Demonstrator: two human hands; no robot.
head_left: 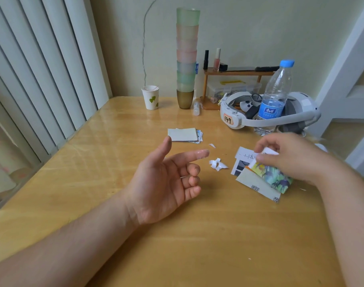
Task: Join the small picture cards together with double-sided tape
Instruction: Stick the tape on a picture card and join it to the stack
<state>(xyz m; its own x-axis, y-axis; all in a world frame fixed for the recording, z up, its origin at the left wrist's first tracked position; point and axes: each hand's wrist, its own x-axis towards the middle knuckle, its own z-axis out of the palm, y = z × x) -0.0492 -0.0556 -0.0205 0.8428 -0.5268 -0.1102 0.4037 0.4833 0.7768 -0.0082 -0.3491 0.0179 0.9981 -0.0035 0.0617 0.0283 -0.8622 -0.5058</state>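
1. Far left of centre: white paper cup with green leaf print [150,97], then a tall stack of frosted pastel plastic cups [186,56]. Both well apart from the work.
2. Left hand [166,181] hovers palm-up over the wooden tabletop [94,162]; index finger out straight, thumb up, other fingers loosely curled. Grip holds nothing. A clear glossy bit, likely tape, clings to the index fingertip [203,153].
3. Beyond the left hand: neat stack of small pale picture cards [183,135], face down, on the tabletop.
4. Centre: curled white scraps of tape backing [217,164], loose on the tabletop.
5. Right of centre, near: joined cluster of small picture cards [262,177], one colourful, one pale with QR marks, partly lifted.
6. Right hand [291,156] sits over the cluster; thumb and fingers pinch a white paper strip [269,151], probably backing being peeled.
7. Handling, judged: cards light, thin, fairly stiff, crease easily; hold by the edges. Tape flimsy, sticks to skin; lift at a corner.
8. Far right: clear plastic water bottle with blue cap [275,96], white headset [297,112].
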